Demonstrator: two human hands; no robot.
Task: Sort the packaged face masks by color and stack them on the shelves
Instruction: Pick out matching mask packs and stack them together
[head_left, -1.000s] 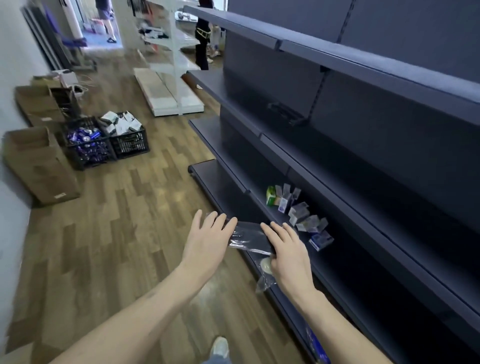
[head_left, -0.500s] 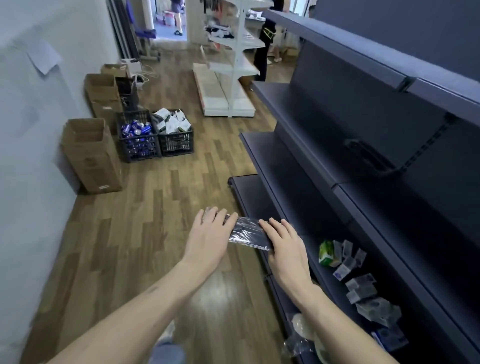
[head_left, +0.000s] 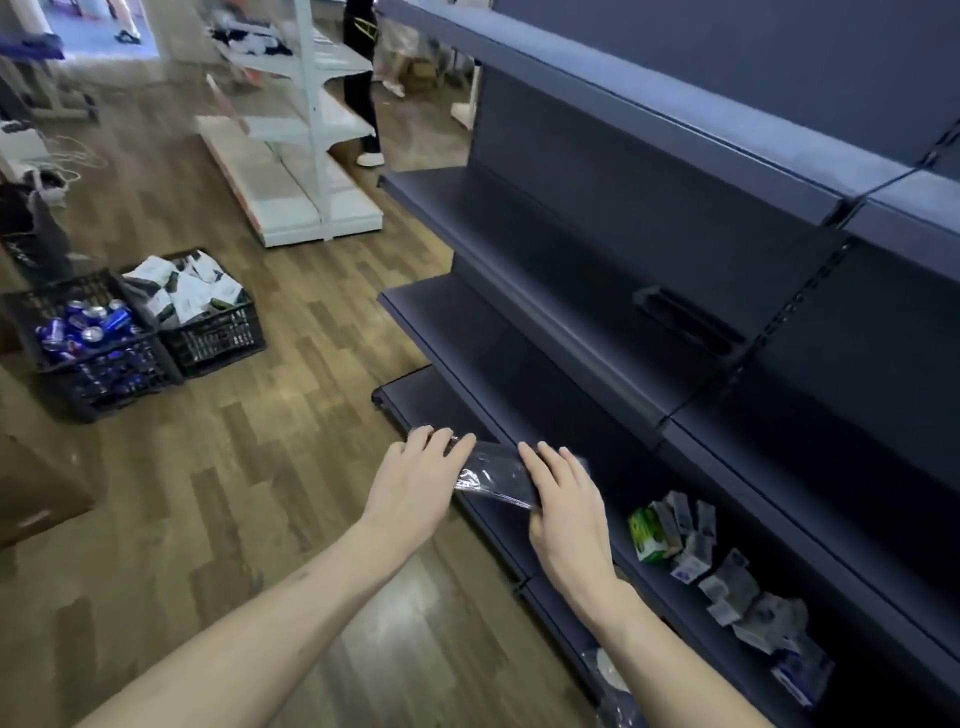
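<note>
A pack of dark face masks (head_left: 493, 475) in clear, shiny plastic hangs between my two hands, over the front edge of a low dark blue shelf (head_left: 467, 364). My left hand (head_left: 415, 483) grips its left end and my right hand (head_left: 566, 509) its right end. The fingers lie over the top and the thumbs are hidden beneath. Several small packaged boxes (head_left: 691, 551), one of them green, lie scattered on the shelf to the right. A clear bag with something white (head_left: 608, 670) lies on the bottom shelf, under my right forearm.
On the wooden floor to the left stand a black crate of blue cans (head_left: 88, 338) and a black crate of white packets (head_left: 192, 296). A cardboard box (head_left: 36, 493) sits at the left edge. A white shelving unit (head_left: 296, 130) and a standing person (head_left: 361, 78) are further back.
The view has swung left along the shelving, so the scattered boxes now sit lower right. Both hands keep their hold on the pack, carried to the left along the shelf front.
</note>
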